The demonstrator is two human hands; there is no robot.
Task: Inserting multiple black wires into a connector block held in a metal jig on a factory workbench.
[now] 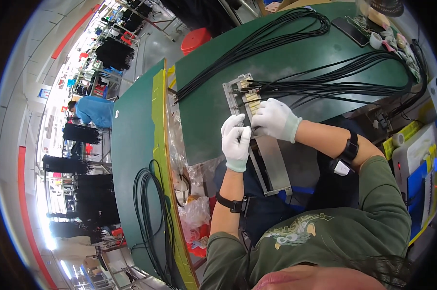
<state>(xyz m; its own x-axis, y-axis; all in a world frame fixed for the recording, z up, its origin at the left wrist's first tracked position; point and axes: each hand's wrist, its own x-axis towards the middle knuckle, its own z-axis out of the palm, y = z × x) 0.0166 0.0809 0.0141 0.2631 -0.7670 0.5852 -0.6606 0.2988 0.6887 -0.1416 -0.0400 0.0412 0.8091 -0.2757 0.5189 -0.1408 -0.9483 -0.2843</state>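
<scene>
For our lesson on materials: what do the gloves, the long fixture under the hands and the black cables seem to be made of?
Gloves: probably knitted fabric, matt white, stretching closely over the fingers.
Fixture: likely metal, dull grey, judging by its straight edges and flat face.
Cables: probably plastic or rubber outside, black with slight sheen, bending in smooth loops.

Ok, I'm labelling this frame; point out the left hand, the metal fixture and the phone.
Left hand [236,142], head view: middle of white glove.
Metal fixture [273,162], head view: flat lower plate.
Phone [350,32], head view: dark face.
</scene>
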